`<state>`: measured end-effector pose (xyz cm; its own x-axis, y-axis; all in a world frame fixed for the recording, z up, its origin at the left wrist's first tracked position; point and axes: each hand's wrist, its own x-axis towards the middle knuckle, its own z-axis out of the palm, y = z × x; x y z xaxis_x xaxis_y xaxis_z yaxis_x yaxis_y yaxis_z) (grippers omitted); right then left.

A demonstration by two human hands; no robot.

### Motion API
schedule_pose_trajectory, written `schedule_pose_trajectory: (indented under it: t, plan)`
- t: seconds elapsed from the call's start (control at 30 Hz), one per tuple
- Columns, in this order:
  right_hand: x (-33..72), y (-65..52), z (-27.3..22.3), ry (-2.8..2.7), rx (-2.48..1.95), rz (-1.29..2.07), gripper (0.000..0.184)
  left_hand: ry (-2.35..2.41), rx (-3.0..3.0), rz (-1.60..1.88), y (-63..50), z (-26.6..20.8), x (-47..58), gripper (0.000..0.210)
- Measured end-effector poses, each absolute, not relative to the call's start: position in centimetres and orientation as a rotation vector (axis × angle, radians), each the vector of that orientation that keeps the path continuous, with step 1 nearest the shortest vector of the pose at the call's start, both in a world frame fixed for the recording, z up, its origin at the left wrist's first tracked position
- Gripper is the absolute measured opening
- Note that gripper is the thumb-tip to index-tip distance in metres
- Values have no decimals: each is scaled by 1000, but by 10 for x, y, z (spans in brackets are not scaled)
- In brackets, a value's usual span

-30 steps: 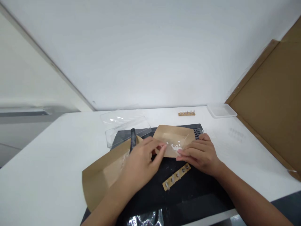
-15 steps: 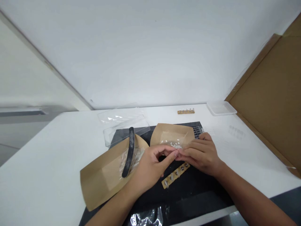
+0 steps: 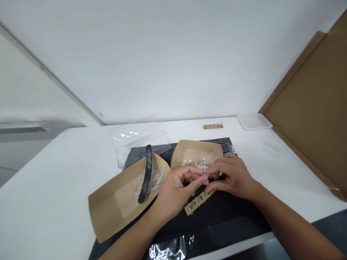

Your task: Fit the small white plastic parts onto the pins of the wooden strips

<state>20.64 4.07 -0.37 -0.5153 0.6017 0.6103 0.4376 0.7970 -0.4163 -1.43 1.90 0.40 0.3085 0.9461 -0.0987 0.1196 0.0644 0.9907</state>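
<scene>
My left hand (image 3: 177, 189) is closed in a pinch, with the thumb tip near the curled fingers. Whatever it holds is too small and hidden to make out. My right hand (image 3: 233, 177) meets it from the right, index fingertip at the left fingertips, thumb and index apart. Below both hands lies a wooden strip (image 3: 192, 206) with several small metal-and-clear pieces along it; my right hand covers its far end. Just behind the fingers, a brown paper tray (image 3: 179, 153) holds small white oval pieces (image 3: 201, 165).
A larger brown paper tray (image 3: 108, 206) holds clear plastic pieces (image 3: 157, 179), with a curved black bar (image 3: 146, 177) across it. Clear plastic lids (image 3: 143, 146), another studded strip (image 3: 213, 126) and a translucent box (image 3: 253, 122) stand behind. A cardboard panel (image 3: 311, 97) rises at right.
My right thumb has dropped away from the left fingertips, so the right fingers have spread. The right hand now covers the strip's far end. The view has shifted slightly.
</scene>
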Motion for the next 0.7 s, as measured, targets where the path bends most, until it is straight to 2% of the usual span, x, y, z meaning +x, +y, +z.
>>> schedule_pose_trajectory:
  t: [0.13, 0.33, 0.7]
  plan:
    - [208, 40, 0, -2243, -772, 491, 34, 1084, 1307, 890, 18, 0, -13, 20]
    - [211, 38, 7, -2196, -867, 792, 25, 1066, 1407, 901, 17, -4, -11, 22]
    - [215, 29, 10, -2380, -1208, 678, 38, 996, 2384, 789, 22, -8, -33, 11]
